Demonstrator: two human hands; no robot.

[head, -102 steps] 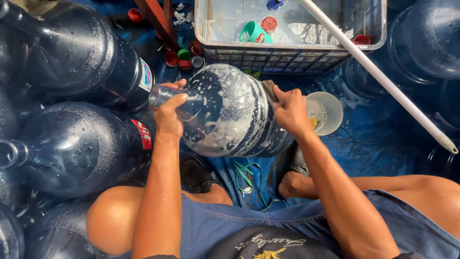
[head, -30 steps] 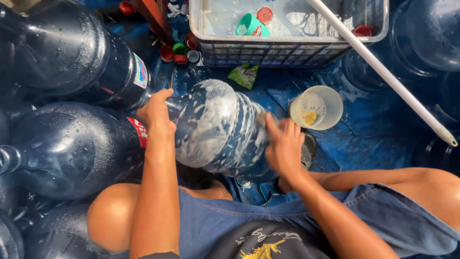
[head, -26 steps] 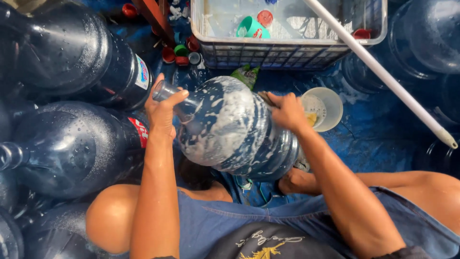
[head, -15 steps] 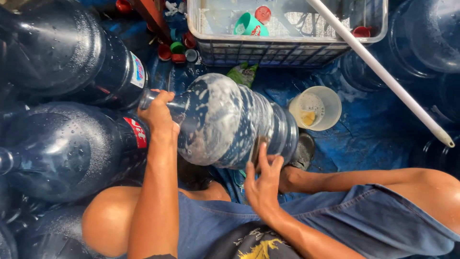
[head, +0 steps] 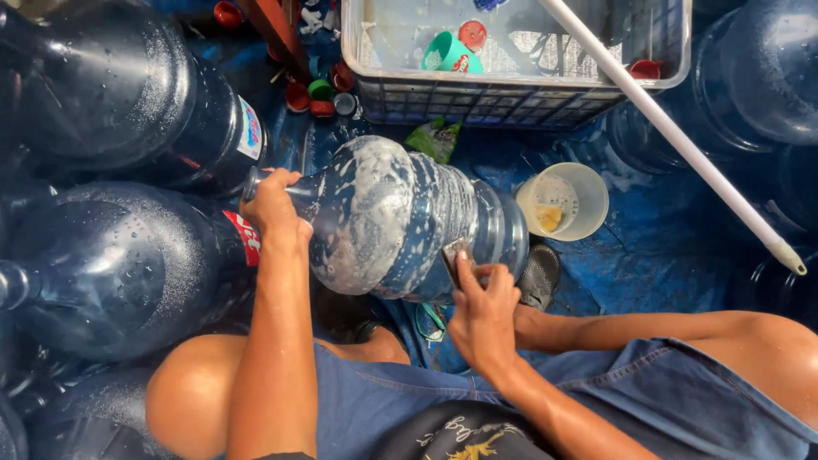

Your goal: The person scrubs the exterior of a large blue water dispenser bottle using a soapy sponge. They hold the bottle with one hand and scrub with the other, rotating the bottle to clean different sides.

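left hand (head: 274, 200) grips soapy jug (head: 409, 221) neck; right hand (head: 484, 311) presses scrubber (head: 456, 255); jugs crowd left

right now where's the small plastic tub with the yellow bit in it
In the head view it sits right of centre on the blue tarp: the small plastic tub is just right of the soapy water jug, below the white crate.

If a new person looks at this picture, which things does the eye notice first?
First, the big blue plastic water jug covered in white soap foam, lying sideways at the centre. The left hand grips its neck, and the right hand presses a small scrubbing pad against its lower side. Behind stands a white plastic crate.
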